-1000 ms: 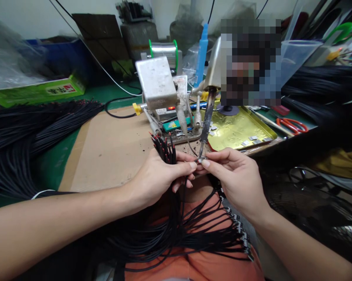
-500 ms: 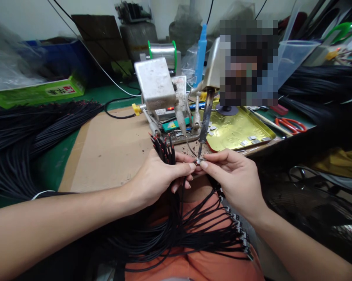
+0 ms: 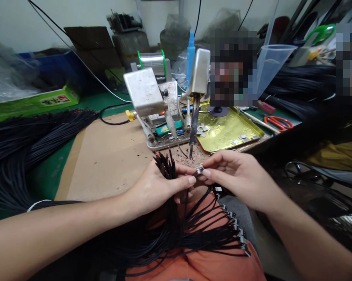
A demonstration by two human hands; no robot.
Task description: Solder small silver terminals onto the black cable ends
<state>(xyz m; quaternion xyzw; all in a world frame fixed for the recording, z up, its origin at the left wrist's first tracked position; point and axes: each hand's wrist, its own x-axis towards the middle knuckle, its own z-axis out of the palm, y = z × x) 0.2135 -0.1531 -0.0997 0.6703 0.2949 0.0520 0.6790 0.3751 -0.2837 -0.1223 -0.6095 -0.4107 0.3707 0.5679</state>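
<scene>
My left hand (image 3: 167, 183) is closed round a bundle of black cables (image 3: 165, 166) whose red-tipped ends stick up past the thumb. Its thumb and forefinger also pinch one cable near its end. My right hand (image 3: 231, 175) pinches a small metal connector (image 3: 199, 170) at that cable's end. Just above and left of the connector, the soldering iron (image 3: 194, 121) points down from its stand, its tip apart from the metal. Thin solder wire comes down beside the tip from a nozzle (image 3: 171, 123). More cables with metal connectors (image 3: 237, 230) lie across my lap.
A yellow tray (image 3: 231, 132) with several small metal pieces stands behind my right hand. Orange-handled pliers (image 3: 278, 123) lie right of it. Cardboard (image 3: 96, 156) covers the bench, with black cables (image 3: 47, 144) heaped at left. A solder spool (image 3: 152, 64) stands behind. A fan (image 3: 325, 210) is low at right.
Both hands have drawn the connector slightly down, away from the iron's tip, which it met before. The view has shifted, so the bench things appear further left and a little lower.
</scene>
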